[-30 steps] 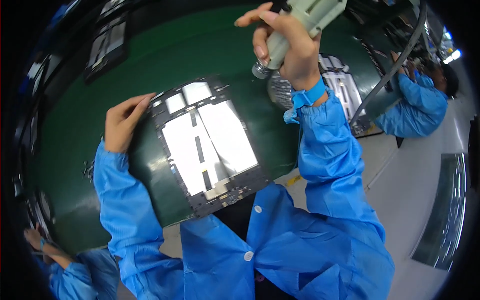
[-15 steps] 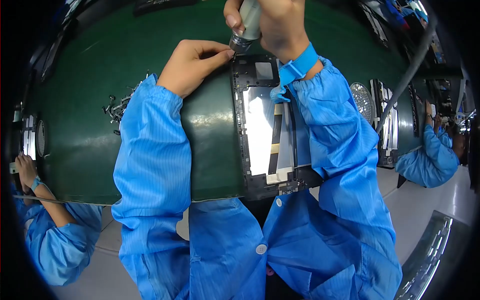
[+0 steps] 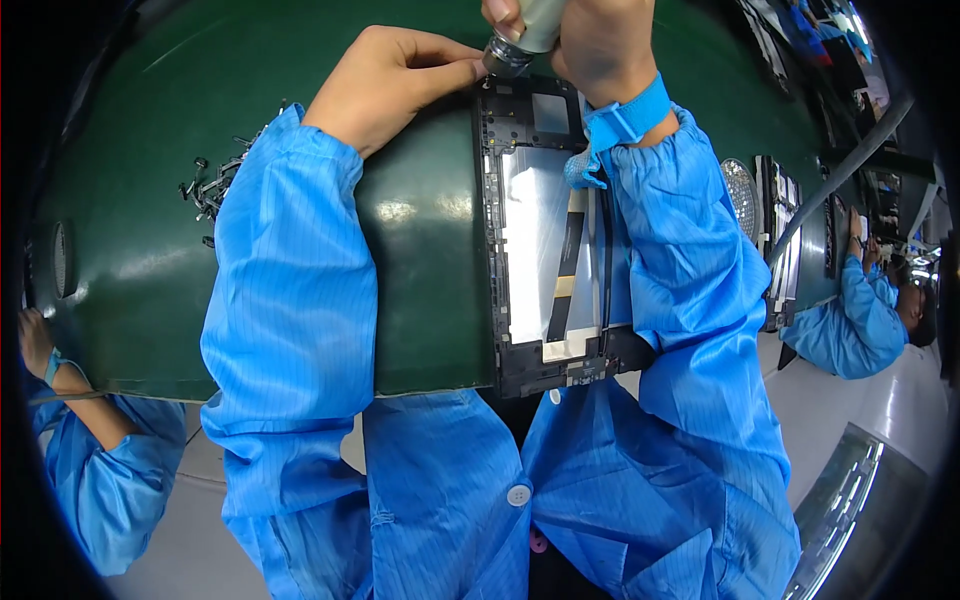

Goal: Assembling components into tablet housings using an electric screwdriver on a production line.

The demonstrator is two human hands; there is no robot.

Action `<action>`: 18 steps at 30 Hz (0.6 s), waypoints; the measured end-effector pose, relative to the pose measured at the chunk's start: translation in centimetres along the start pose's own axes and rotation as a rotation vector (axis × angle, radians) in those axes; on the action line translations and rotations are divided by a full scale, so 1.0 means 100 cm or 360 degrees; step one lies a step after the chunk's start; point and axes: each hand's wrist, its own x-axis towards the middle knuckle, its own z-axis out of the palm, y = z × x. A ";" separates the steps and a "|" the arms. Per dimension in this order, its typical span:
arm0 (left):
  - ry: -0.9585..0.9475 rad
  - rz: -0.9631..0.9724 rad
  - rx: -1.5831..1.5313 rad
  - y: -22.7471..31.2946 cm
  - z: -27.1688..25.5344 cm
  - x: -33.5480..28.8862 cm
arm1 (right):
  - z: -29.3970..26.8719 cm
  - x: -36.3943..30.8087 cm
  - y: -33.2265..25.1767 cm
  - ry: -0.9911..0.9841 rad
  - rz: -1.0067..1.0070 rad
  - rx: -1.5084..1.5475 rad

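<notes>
An opened tablet chassis (image 3: 530, 220), black-framed with a shiny silver panel, lies on the green table by its front edge. My right hand (image 3: 612, 50) is wrapped around a pale cylindrical electric screwdriver (image 3: 541, 22) with a dark metal collar. Its lower end is over the chassis's far left corner. My left hand (image 3: 385, 85) reaches to that same corner, thumb and forefinger pressed together beside the collar. What they pinch, if anything, is too small to make out. The blue wrist strap (image 3: 625, 120) on my right wrist hangs its loose end over the chassis.
A heap of small dark and silver parts (image 3: 215, 185) lies left of my left sleeve. A round mesh piece (image 3: 740, 195) and stacked device frames (image 3: 778, 230) stand on the right. A grey cable (image 3: 845, 165) crosses there. Co-workers in blue sit at both sides.
The whole view has shifted, so the chassis and both hands appear higher, and the chassis and right hand further right. The screwdriver and the left fingers stay at the same corner.
</notes>
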 end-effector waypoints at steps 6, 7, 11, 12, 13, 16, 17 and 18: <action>-0.0009 -0.0003 -0.0017 -0.003 0.002 0.002 | -0.003 0.000 -0.002 -0.0010 0.0013 -0.0050; -0.0009 -0.0004 -0.0024 -0.003 0.001 0.001 | -0.003 0.000 -0.002 -0.0040 0.0028 -0.0078; -0.0013 0.0020 0.0026 -0.005 0.001 0.001 | 0.001 -0.001 0.000 0.0002 -0.0008 0.0010; -0.0015 0.0028 0.0025 -0.005 0.000 0.000 | 0.001 -0.001 0.000 0.0009 -0.0008 0.0004; -0.0016 0.0037 0.0023 -0.005 0.000 0.000 | 0.001 -0.001 0.000 0.0015 -0.0008 -0.0002; -0.0019 -0.0047 0.0095 0.002 -0.001 -0.002 | 0.004 -0.001 -0.001 0.0064 -0.0048 0.0032; -0.0016 -0.0044 0.0097 0.000 0.000 -0.003 | 0.003 -0.001 -0.004 0.0060 -0.0052 0.0032; 0.0007 0.0038 0.0014 -0.001 0.002 -0.003 | 0.000 -0.001 -0.011 0.0003 0.0017 -0.0029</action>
